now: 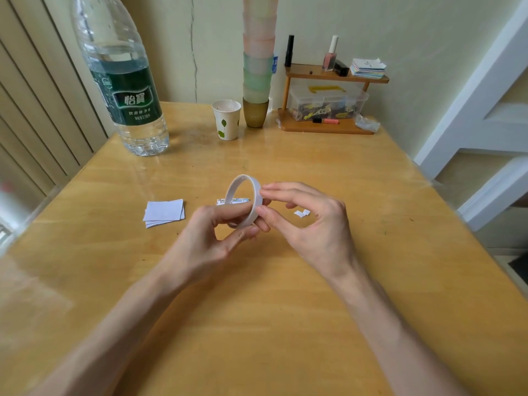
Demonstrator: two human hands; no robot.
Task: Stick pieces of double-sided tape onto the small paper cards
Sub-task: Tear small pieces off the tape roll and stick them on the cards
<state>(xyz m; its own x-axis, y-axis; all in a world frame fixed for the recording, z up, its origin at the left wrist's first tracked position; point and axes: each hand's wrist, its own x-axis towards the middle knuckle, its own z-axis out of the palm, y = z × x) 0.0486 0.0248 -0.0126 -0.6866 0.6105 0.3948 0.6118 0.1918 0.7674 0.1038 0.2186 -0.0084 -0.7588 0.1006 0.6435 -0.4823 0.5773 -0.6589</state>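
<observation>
Wooden bench (285,324), glossy top. Your left grip (205,238) curls thumb and fingers round the white tape roll (243,201), which is held upright just above the bench. Your right grip (314,224) pinches the roll's right rim between thumb and forefinger. Left of the roll lies a small stack of paper cards (164,212); to its right, two white scraps (301,213). Farther back:
- paper cup (226,120), green leaf print, contents unclear
- gold cup (255,112) under a tall stack of pastel cups
- water bottle (125,90), part full, green label reading 怡寶
- clear lidded box (325,105) on the rear shelf (325,128), holding small mixed items
</observation>
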